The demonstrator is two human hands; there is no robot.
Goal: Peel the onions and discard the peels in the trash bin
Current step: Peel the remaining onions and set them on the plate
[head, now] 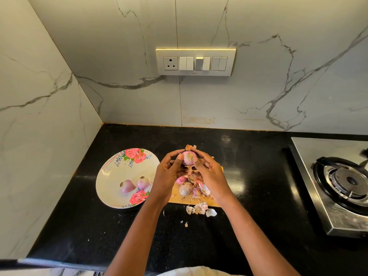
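Both hands hold one onion (189, 157) above the far end of the wooden cutting board (180, 198). The left hand (169, 174) cups it from the left with the thumb pressed on its near side, and the right hand (209, 172) closes on it from the right, fingertips over the top. The onion's brownish root end faces the camera, so its long axis runs roughly toward the viewer and away. A flap of dry peel (190, 146) sticks up behind it, and more skin hangs beneath between the palms.

On the board under the hands lie another onion (186, 188), its skin seemingly still on, and a heap of loose peels (201, 188); the wrists hide part of this pile. More peel scraps (200, 209) sit on the black counter (249, 176) just off the board's near edge. Left of the board, a flowered plate (111, 176) holds two peeled onions (135, 184) side by side. A steel gas stove (338, 182) stands well apart on the right.
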